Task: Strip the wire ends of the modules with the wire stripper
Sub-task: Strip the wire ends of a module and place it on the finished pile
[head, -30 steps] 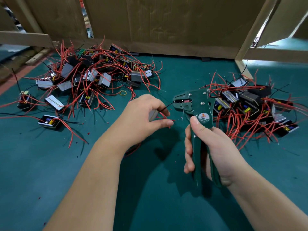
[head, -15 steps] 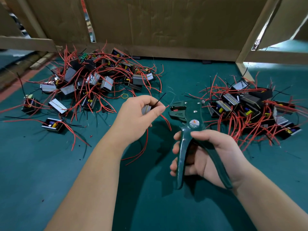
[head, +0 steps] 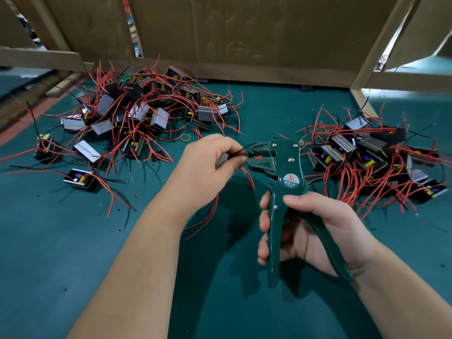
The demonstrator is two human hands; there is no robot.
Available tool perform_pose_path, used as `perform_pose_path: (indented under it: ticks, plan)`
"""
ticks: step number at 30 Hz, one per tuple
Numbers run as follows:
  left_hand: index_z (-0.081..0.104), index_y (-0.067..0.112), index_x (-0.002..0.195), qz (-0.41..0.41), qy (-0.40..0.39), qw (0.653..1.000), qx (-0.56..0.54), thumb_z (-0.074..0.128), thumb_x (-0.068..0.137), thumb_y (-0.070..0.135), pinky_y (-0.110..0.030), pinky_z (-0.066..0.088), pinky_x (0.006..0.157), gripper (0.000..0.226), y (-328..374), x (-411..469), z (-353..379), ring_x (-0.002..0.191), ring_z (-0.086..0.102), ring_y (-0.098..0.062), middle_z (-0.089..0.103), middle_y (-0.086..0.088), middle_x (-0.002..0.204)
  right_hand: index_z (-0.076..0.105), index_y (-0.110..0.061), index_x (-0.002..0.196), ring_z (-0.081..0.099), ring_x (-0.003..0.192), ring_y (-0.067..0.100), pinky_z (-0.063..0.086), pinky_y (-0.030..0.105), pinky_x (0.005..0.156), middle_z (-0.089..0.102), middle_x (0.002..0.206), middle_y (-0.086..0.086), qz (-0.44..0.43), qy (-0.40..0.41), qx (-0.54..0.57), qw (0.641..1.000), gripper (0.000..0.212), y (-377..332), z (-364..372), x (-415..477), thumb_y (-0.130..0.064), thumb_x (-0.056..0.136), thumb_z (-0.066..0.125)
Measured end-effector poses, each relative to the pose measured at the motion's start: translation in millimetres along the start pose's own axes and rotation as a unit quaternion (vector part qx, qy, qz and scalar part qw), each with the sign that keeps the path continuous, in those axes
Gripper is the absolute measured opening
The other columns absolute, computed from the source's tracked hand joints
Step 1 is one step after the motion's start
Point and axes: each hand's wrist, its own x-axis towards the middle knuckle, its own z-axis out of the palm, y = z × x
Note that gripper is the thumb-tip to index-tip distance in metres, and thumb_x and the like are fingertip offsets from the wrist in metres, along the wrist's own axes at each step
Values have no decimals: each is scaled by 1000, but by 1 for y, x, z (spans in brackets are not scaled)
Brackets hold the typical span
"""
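My left hand (head: pixel 208 165) grips a small grey module (head: pixel 222 159), mostly hidden in the fist, and its thumb and forefinger pinch a thin black wire (head: pixel 244 148) just left of the stripper's jaws. Red wires (head: pixel 210 216) trail from the module down toward the mat. My right hand (head: pixel 310 231) holds the dark green wire stripper (head: pixel 283 172) upright by its handles, which stand spread apart. The stripper's jaws point left, and the black wire's end reaches into them.
A large pile of modules with red wires (head: pixel 137 113) lies at the back left, and a second pile (head: pixel 371 157) at the right. Loose modules (head: pixel 80 178) sit at the left. Cardboard walls (head: pixel 244 37) close the back of the green mat (head: pixel 61 241).
The stripper's handles, squeezed a second ago, have spread open. My left hand drew the module back, then brought the black wire's end to the jaws again.
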Motion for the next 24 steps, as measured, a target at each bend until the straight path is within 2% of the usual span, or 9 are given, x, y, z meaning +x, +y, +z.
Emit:
perform_pose_path:
  ticks: [5, 12, 15, 20, 24]
  plan:
    - [69, 17, 85, -10, 18, 1000, -14, 63, 84, 22, -14, 40, 74, 7, 1, 1, 0, 77, 54, -4, 61, 8, 80, 65, -4, 94, 63, 64, 39, 54, 51, 66, 61, 79, 19, -4, 13, -7, 1000, 50, -1, 0, 0, -31, 56, 83]
    - [69, 16, 84, -3, 27, 1000, -10, 64, 82, 22, -15, 40, 72, 8, 1, 0, 0, 75, 53, -7, 63, 2, 78, 63, -4, 92, 62, 60, 38, 53, 50, 64, 60, 76, 19, -2, 20, -20, 1000, 37, -2, 2, -2, -30, 69, 76]
    - [67, 21, 82, -9, 28, 999, -27, 65, 82, 22, -9, 38, 70, 2, 2, 0, 1, 74, 54, -1, 62, 10, 77, 62, -5, 91, 62, 58, 38, 52, 49, 63, 59, 74, 19, 1, 28, -26, 999, 33, -2, 1, -3, -33, 74, 67]
    - [60, 33, 74, -39, 13, 997, -60, 71, 83, 14, -9, 35, 62, 23, 0, 0, 0, 62, 50, 8, 58, 25, 63, 63, -6, 91, 62, 60, 37, 54, 48, 63, 60, 76, 17, 3, 3, -24, 1000, 46, -1, 0, -3, -44, 69, 77]
    - [59, 35, 73, -48, 9, 996, -75, 70, 84, 13, -12, 39, 61, 27, 1, 0, -1, 60, 51, 7, 59, 30, 64, 65, -9, 85, 61, 57, 34, 54, 45, 61, 59, 73, 14, 22, 13, -22, 999, 46, -3, 0, -4, -54, 75, 60]
